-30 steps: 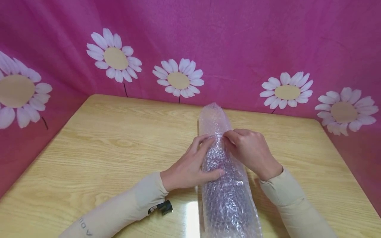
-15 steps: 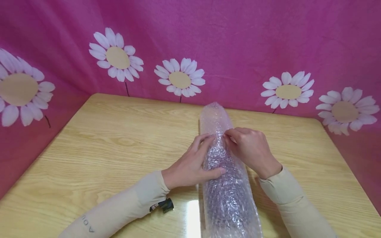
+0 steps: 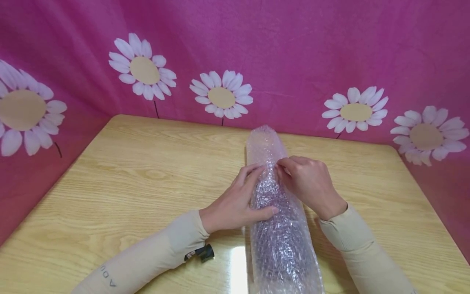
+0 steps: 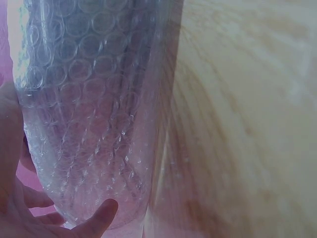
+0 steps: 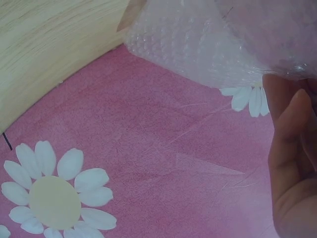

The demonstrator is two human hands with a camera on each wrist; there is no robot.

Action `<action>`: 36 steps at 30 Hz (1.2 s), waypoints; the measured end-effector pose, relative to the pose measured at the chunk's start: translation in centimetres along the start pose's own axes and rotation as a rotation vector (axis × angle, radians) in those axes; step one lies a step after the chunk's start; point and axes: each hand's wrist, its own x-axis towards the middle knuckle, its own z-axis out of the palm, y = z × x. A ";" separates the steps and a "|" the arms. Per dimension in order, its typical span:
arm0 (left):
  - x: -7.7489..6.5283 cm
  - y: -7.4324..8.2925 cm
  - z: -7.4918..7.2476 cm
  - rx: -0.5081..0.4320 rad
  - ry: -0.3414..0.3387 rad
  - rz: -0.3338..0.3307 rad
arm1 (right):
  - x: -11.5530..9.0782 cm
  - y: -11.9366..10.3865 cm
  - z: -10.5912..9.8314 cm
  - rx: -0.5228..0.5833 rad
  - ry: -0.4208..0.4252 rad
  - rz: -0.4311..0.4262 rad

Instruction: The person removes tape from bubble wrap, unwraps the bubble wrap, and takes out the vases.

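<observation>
Left hand, fingers apart, rests on bubble wrap lying toward worktop far edge; right grip pinches it, probably best worked gently.

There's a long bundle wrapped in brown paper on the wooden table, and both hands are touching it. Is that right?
Not quite: it isn't brown paper. The long bundle is wrapped in see-through bubble wrap; the left wrist view shows the round bubbles. It is on the wooden table, and the left hand and right hand both touch it.

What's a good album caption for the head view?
Left fingers and right fingers on bubble wrap atop a wooden table, printed daisies behind.
</observation>
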 end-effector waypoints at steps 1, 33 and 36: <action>0.0 0.0 0.0 -0.001 0.000 -0.001 | 0.0 0.0 0.0 0.000 0.002 0.001; -0.2 0.0 0.0 -0.002 -0.008 -0.002 | -0.1 -0.1 0.0 0.004 0.006 0.005; 0.0 0.0 0.0 0.003 -0.004 0.000 | 0.0 -0.2 0.0 0.005 0.008 0.004</action>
